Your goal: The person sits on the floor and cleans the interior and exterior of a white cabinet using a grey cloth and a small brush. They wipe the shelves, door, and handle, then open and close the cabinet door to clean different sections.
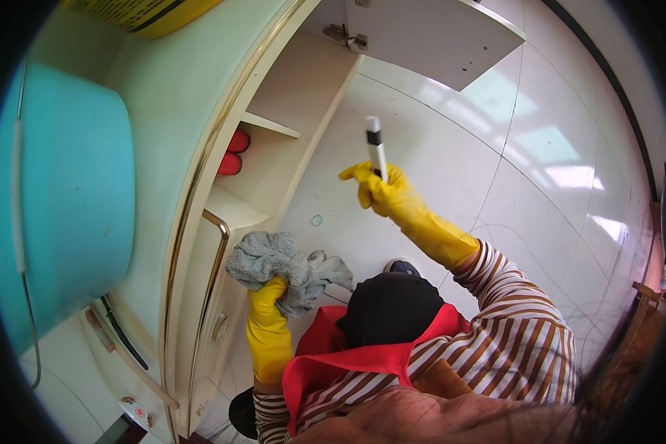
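My right hand (382,191), in a yellow rubber glove, is raised above the tiled floor and closed around a slim white stick-like tool with black bands (374,145). The tool points away from me; its lower end is hidden in my fist and its tip is blurred. My left hand (272,291), gloved the same way, grips a bunched grey terry cloth (266,258) beside the cream cabinet's front. The cloth hangs over the fingers and partly hides them. Ahead of the cloth, red slippers or shoes (231,162) lie in the cabinet's open compartment.
A cabinet door (433,39) stands open at the top. A turquoise tub (77,183) rests on the cabinet top at left, near a black-handled item (123,332) and a wooden-handled brush (139,363). A small ring (316,220) lies on the floor.
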Available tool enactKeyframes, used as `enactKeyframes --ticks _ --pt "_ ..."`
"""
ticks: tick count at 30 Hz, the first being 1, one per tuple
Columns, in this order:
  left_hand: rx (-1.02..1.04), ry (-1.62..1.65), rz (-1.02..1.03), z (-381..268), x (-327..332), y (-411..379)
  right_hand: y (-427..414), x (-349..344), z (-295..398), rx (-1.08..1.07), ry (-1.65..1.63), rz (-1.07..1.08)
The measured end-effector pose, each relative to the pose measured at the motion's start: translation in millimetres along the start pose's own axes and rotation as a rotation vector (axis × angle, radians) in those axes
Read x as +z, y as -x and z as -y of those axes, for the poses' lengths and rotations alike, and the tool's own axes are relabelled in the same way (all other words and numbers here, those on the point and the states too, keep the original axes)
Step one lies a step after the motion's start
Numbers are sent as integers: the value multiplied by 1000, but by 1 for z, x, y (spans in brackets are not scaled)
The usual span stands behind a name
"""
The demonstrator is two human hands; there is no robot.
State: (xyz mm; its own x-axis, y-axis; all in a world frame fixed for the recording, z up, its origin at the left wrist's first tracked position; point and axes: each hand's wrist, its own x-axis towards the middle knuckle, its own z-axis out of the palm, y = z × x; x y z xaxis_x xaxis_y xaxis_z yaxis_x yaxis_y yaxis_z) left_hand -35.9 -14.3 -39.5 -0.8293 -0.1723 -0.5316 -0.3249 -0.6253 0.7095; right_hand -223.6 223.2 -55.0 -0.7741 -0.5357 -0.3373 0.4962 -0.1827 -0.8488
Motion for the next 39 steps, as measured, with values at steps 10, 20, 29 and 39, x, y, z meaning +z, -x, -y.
enactKeyframes --ticks 10,20,29,39 --pt "161 61 185 -12 -30 7 14 -85 151 -1079 401 -715" --pt "73 -20 119 -30 16 10 13 -147 175 -1120 310 -987" --pt "195 -94 6 -18 73 -3 34 8 1 119 106 191" --pt "600 -1475 16 -7 122 -25 13 17 -86 149 -477 347"
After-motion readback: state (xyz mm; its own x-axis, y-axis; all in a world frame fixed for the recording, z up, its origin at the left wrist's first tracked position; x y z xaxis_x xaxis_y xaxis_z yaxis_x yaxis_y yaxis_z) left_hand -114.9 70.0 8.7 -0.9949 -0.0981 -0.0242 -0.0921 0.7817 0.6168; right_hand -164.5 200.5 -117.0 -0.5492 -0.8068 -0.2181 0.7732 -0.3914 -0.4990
